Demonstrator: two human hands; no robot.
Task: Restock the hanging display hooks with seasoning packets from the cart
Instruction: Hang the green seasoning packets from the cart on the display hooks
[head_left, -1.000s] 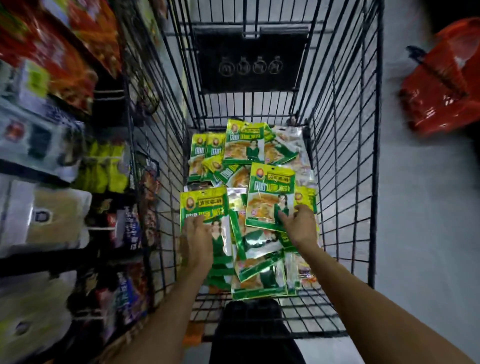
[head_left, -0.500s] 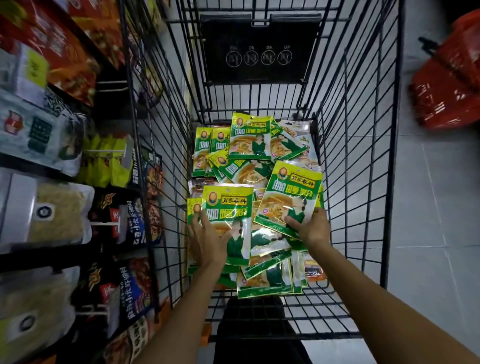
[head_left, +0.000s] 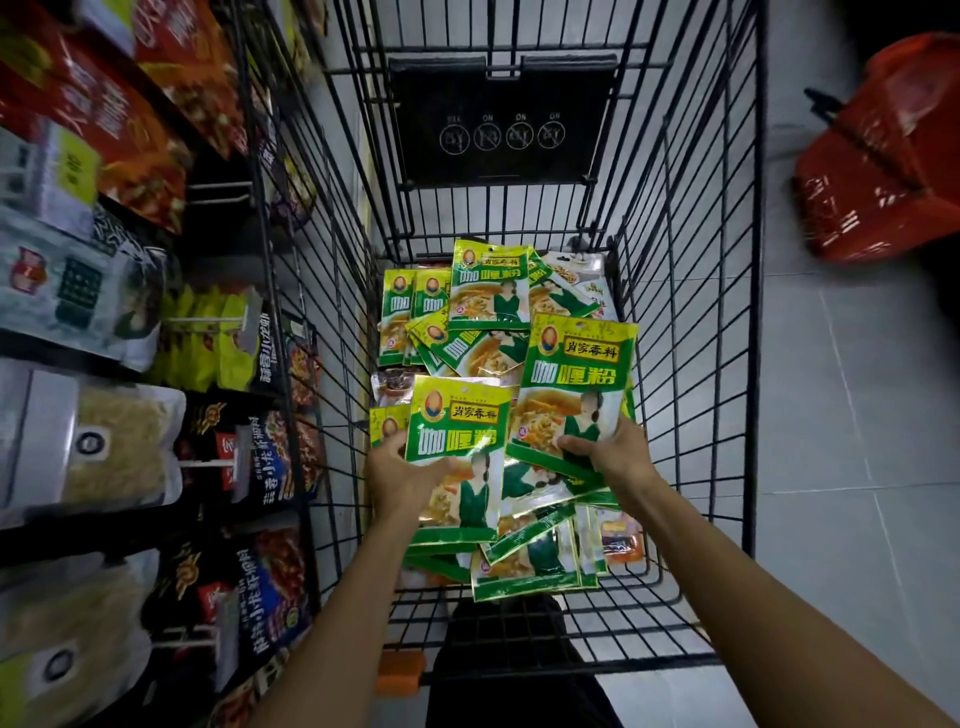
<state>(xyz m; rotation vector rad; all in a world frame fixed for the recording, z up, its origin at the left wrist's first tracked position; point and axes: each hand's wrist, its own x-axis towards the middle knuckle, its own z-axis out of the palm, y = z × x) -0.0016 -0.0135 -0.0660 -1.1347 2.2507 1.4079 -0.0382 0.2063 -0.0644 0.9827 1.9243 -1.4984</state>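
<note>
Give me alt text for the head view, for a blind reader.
Left hand holds a green packet and right hand a second packet over a pile in a wire cart. Hanging goods left, red basket right.

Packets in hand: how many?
2. Left packet is gripped by the left hand, right packet by the right hand. Others may be hidden, stacked behind them.

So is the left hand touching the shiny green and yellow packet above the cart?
Touching. The head view shows the left hand pinching the green and yellow foil seasoning packet, thumb lying across its front.
</note>
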